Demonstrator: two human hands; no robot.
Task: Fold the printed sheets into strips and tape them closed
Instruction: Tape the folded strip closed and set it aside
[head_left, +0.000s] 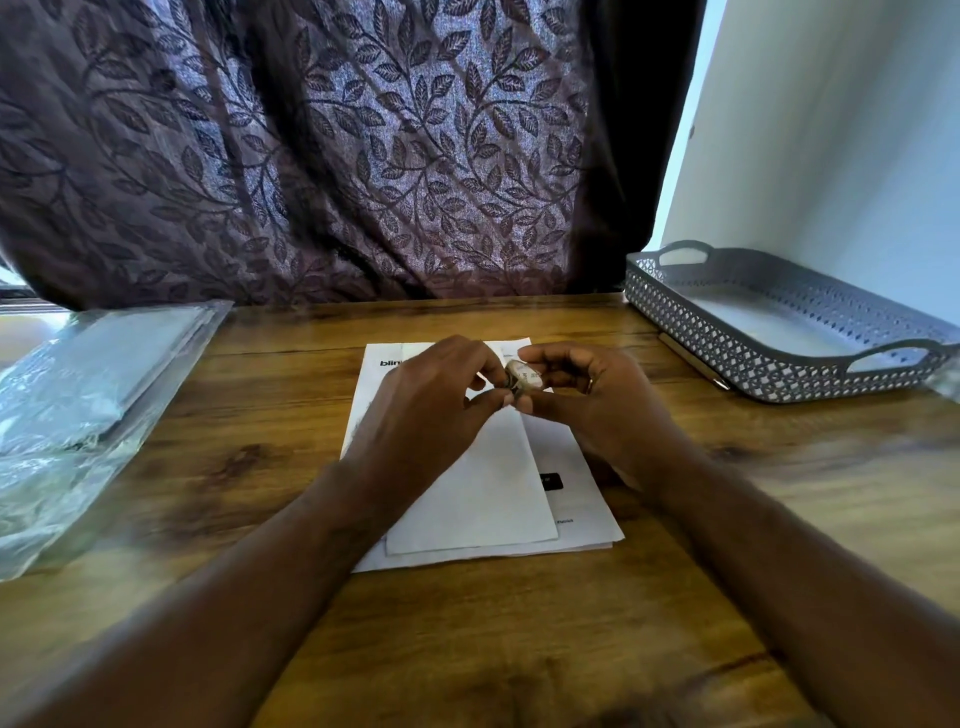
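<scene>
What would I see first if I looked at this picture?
Two hands meet in the middle: the left hand and right hand pinch a small tape roll above a folded sheet on the wooden table. Behind hangs a big purple curtain with leaves, and a grey basket sits at the right.

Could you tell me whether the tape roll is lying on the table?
No, the tape roll is pinched between the left hand and right hand, above the printed sheets.

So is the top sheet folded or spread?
Folded: the top sheet lies narrower than the stack beneath, blank side up.
</scene>
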